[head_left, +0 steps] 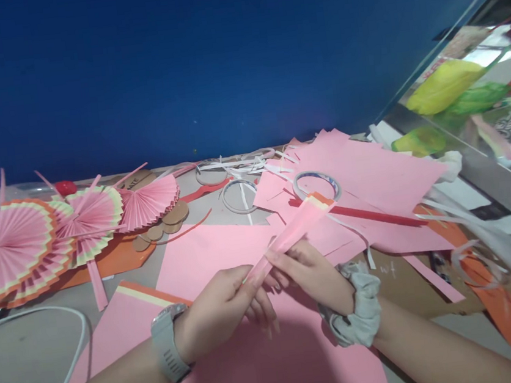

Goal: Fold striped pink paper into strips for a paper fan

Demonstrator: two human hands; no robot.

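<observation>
A narrow folded strip of pink paper (294, 227), with an orange and cream band at its far end, slants up to the right between both hands. My left hand (231, 302) pinches its near end between thumb and fingers. Further along, my right hand (304, 269) grips the strip near its middle, thumb on top. Below the hands lies a large pink sheet (275, 367). Another pink sheet with an orange and cream edge (152, 295) rests by my left wrist, partly hidden by the arm.
Pleated pink paper fans (7, 244) stand at the left, with brown cardboard discs (175, 216) beside them. Tape rolls (239, 196), white strips and a stack of pink sheets (364, 173) lie at the back. A white cable (78, 313) curves at left. A blue panel (186, 70) rises behind.
</observation>
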